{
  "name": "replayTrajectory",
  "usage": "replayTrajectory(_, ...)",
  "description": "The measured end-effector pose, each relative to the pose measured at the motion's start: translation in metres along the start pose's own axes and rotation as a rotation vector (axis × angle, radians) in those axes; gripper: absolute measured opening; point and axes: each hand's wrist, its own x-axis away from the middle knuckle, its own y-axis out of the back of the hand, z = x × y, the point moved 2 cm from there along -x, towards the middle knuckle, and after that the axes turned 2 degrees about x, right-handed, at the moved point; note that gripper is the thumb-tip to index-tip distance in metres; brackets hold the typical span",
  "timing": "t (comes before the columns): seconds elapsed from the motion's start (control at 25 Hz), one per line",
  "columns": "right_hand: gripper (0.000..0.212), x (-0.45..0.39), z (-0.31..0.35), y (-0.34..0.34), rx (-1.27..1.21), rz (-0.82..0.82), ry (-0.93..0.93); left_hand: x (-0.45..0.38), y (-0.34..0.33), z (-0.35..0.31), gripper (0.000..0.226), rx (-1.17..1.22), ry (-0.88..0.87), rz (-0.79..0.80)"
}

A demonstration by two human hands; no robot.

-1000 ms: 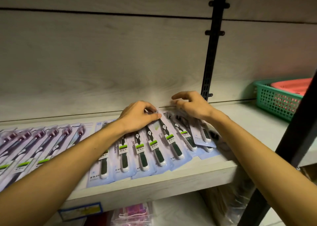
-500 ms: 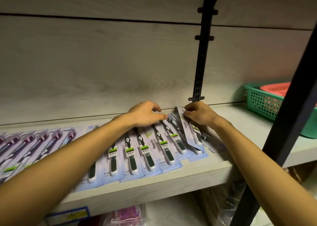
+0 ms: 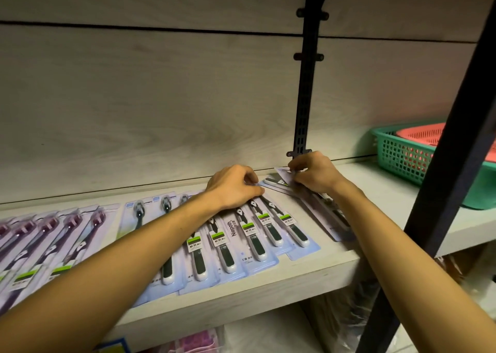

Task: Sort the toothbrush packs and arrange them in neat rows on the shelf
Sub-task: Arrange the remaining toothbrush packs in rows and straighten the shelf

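Note:
A row of overlapping blue toothbrush packs with dark green brushes (image 3: 257, 234) lies on the pale wooden shelf (image 3: 241, 293). To its left lies a row of packs with purple brushes (image 3: 48, 234). My left hand (image 3: 236, 186) rests with curled fingers on the top ends of the green packs. My right hand (image 3: 314, 173) pinches the top end of a separate pack (image 3: 330, 218), which lies slanted to the right of the row, apart from it. My right forearm hides much of that pack.
A black slotted upright (image 3: 306, 84) runs up the back wall just behind my right hand. A black post (image 3: 456, 151) crosses the right foreground. A green basket (image 3: 402, 154) holding a red basket (image 3: 426, 135) stands at the shelf's right. Pink packets (image 3: 198, 343) lie below.
My right hand has pulled one pack out of the green row and carried it to the right and back. The left hand stays on the row's top ends.

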Motion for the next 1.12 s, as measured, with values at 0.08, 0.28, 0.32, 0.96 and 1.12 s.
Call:
replayTrajectory(0.08, 0.036, 0.001, 0.002, -0.001, -0.051, 0.002, 0.022, 0.002, 0.002, 0.002, 0.025, 0.032, 0.018, -0.003)
replayTrajectory(0.28, 0.043, 0.004, 0.013, -0.007, -0.258, 0.095, 0.123, 0.007, 0.009, 0.005, 0.025, 0.257, 0.034, -0.040)
replayTrajectory(0.32, 0.044, 0.005, 0.016, -0.008, -0.242, 0.103, 0.141, 0.007, 0.012, 0.006, 0.031, 0.337, 0.052, -0.050)
replayTrajectory(0.96, 0.030, 0.050, -0.003, 0.003, 0.254, 0.027, -0.094, 0.016, 0.003, -0.001, 0.029, 0.042, -0.127, -0.027)
replayTrajectory(1.12, 0.023, 0.051, -0.007, 0.010, 0.172, -0.066, -0.215, 0.019, 0.002, 0.001, 0.032, 0.023, -0.139, 0.001)
